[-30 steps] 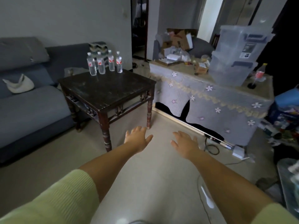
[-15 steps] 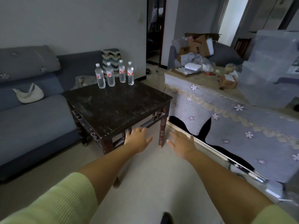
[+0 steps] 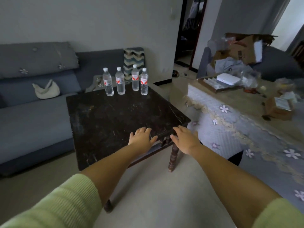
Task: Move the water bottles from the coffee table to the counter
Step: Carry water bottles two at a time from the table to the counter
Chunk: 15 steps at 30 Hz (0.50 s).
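Four water bottles [image 3: 126, 81] are stood upright in a row at the far edge of the dark coffee table [image 3: 115, 122], near the sofa [image 3: 32, 116]. Nothing is held: the left hand [image 3: 141, 137] and right hand [image 3: 185, 139] are stretched flat, fingers spread, over the near edge. The cloth-covered counter [image 3: 238, 122] is seen rightward

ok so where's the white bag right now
In the head view the white bag lies on the left, against the grey sofa's backrest, left of the dark coffee table and its four bottles.
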Each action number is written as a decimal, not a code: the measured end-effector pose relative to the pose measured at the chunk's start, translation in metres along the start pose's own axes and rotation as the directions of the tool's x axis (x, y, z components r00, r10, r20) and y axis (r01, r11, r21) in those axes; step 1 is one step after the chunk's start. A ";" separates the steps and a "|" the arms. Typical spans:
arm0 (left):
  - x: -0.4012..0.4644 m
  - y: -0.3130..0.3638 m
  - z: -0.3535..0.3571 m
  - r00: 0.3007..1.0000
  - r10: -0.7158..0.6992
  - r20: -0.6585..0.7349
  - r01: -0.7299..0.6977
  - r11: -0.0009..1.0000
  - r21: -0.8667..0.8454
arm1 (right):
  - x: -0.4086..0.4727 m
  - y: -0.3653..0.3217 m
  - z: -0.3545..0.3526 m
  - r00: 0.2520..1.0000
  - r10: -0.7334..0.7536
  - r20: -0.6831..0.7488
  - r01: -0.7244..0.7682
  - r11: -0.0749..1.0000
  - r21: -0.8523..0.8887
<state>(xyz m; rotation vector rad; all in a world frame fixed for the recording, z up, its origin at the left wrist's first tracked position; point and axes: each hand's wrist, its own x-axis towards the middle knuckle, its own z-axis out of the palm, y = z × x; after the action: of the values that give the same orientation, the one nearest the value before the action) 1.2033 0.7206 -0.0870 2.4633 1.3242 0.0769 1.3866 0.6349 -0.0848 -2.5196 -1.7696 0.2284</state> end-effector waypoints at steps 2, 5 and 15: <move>0.015 0.006 0.003 1.000 -0.020 0.014 0.020 1.000 0.002 | 0.014 0.007 0.003 0.999 -0.013 0.035 0.013 1.000 0.013; 0.044 0.013 -0.007 1.000 -0.026 -0.013 0.026 1.000 0.000 | 0.033 0.017 0.001 0.999 -0.005 0.050 0.005 1.000 0.007; 0.137 -0.021 -0.018 0.999 -0.043 -0.024 0.042 0.999 -0.010 | 0.140 0.013 -0.003 0.998 -0.008 0.058 0.008 1.000 -0.013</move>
<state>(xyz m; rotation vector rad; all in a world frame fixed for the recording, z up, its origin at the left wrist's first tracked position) 1.2603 0.8481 -0.0917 2.4324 1.3823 0.1035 1.4460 0.7621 -0.0962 -2.5400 -1.8075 0.2926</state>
